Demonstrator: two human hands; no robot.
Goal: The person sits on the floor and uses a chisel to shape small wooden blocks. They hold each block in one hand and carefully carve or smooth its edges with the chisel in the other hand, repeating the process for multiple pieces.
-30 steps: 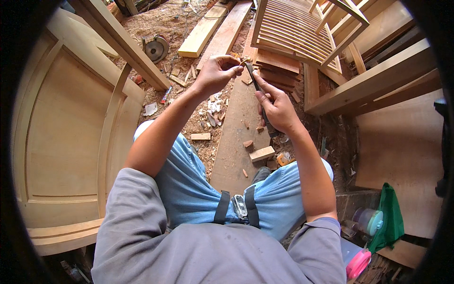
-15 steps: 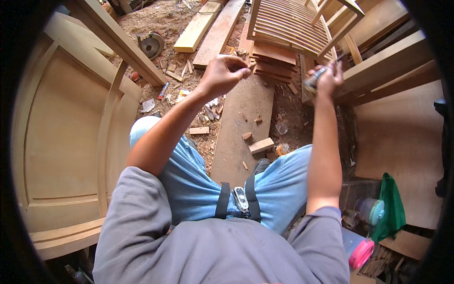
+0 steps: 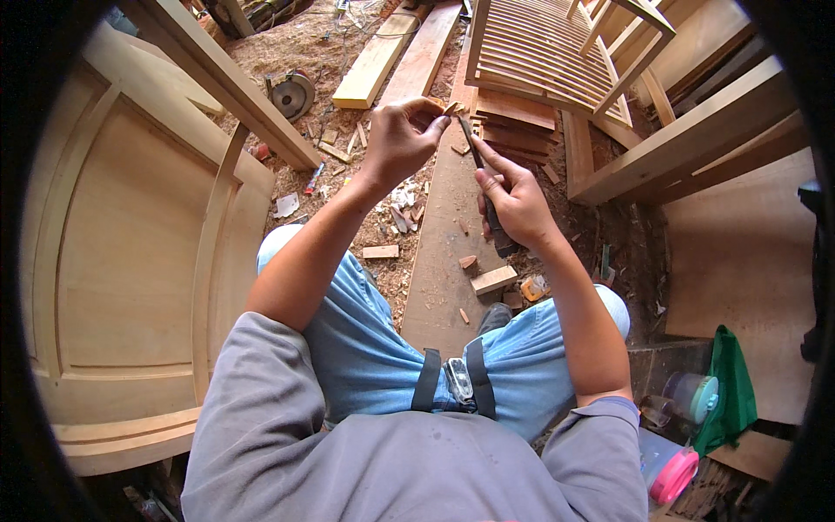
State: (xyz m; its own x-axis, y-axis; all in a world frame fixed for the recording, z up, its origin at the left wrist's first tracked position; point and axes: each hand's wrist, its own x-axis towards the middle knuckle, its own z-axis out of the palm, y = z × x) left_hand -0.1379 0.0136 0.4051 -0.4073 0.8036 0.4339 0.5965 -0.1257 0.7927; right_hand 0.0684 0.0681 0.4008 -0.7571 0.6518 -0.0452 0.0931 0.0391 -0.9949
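We see a small wooden piece [image 3: 437, 106] pinched at the fingertips of the left hand [image 3: 402, 139], held up in front of the person above a long plank [image 3: 444, 252] that runs along the floor between the knees. The left hand is clenched round this piece, thumb and fingers curled tight. Just to the right of it, the right hand [image 3: 515, 198] grasps a chisel [image 3: 481, 178] with a dark handle, its narrow blade pointing up and left so that the tip comes right beside the small wooden piece; we cannot tell whether tip and wood touch. So the piece sits at the top of the left hand, between the 2 hands, with the right hand lower and to its right.

Below the hands, small offcuts [image 3: 492, 279] and pale wood chips [image 3: 402, 196] lie on and beside the plank. The person sits in blue jeans [image 3: 365, 348] and a grey shirt [image 3: 391, 470]. To the left stands a large panelled wooden door [image 3: 113, 261], and beyond it a circular saw [image 3: 291, 94] rests on sawdust. Ahead and to the right lies a slatted wooden frame [image 3: 539, 52]. At the lower right we see a green cloth [image 3: 729, 391] and a pink lidded container [image 3: 674, 474]
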